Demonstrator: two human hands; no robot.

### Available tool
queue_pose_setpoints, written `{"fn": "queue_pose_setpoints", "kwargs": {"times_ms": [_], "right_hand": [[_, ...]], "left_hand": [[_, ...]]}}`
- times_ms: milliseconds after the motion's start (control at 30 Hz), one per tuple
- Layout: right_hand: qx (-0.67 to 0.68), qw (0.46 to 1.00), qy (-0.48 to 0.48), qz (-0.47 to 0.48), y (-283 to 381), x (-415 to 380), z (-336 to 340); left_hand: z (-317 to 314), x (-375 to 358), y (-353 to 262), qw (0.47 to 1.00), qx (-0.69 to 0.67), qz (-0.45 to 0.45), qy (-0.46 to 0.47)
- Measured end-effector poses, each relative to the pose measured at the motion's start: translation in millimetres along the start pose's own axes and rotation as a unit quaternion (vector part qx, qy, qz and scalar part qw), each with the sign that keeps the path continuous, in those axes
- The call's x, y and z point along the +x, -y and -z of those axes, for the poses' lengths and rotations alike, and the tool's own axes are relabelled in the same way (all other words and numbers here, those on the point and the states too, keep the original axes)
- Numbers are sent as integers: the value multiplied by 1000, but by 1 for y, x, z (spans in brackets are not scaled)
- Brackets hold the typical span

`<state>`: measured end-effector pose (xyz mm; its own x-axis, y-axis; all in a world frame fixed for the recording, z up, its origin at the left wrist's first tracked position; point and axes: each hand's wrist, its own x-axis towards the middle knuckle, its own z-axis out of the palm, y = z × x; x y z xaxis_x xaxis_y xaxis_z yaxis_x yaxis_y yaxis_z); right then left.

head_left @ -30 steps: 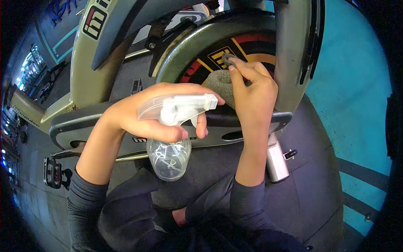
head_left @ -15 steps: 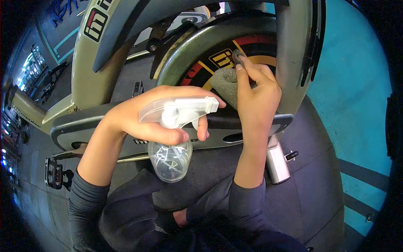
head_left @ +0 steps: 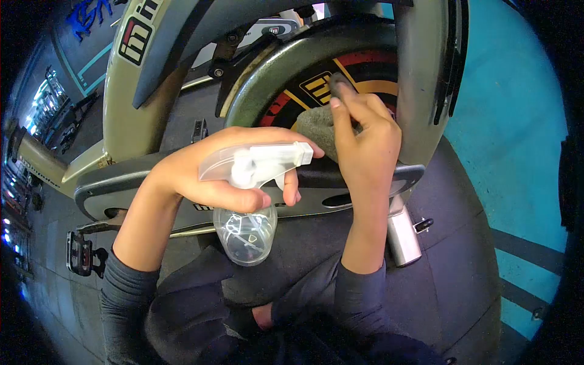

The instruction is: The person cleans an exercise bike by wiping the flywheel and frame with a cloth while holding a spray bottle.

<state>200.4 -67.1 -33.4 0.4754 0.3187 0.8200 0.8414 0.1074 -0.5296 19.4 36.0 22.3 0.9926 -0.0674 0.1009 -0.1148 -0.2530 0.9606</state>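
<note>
My left hand [head_left: 213, 185] is wrapped round the neck of a clear spray bottle [head_left: 246, 237] with a white trigger head, its nozzle pointing right. In my right hand [head_left: 368, 131] is a grey-green cloth [head_left: 317, 125], bunched under the palm, with one end pinched at the fingertips. That pinched end is against the face of the exercise bike's flywheel [head_left: 261, 85], beside the yellow logo. Black, red and yellow bands mark the flywheel's face. Part of it is hidden behind my right hand and the cloth.
The bike's grey frame post [head_left: 423, 79] rises right of the flywheel. Below it sits a silver foot tube [head_left: 403, 237] with a small black wheel. A pedal [head_left: 79, 252] sticks out at the left. Dark rubber mat [head_left: 450, 280] meets blue flooring [head_left: 505, 152] on the right.
My right hand has shifted slightly left with the cloth, bringing the pinched end closer to the logo. My left hand and the spray bottle have barely moved.
</note>
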Motion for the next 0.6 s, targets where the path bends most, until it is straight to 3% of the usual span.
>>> {"fn": "queue_pose_setpoints", "kwargs": {"times_ms": [133,300,400,500,600], "right_hand": [[-60,993,74,63,4,0,2],[-106,990,89,39,18,-12,9],[-200,970,118,72,25,-23,16],[-196,973,83,91,21,-31,16],[-119,985,-13,122,12,-44,17]], "left_hand": [[-1,1,2,1000,-13,0,-2],[-2,0,1,1000,-10,-7,-6],[-4,-2,-3,1000,-5,7,-13],[-7,-4,-2,1000,-23,3,-12],[-11,-6,-7,997,4,10,-82]]}}
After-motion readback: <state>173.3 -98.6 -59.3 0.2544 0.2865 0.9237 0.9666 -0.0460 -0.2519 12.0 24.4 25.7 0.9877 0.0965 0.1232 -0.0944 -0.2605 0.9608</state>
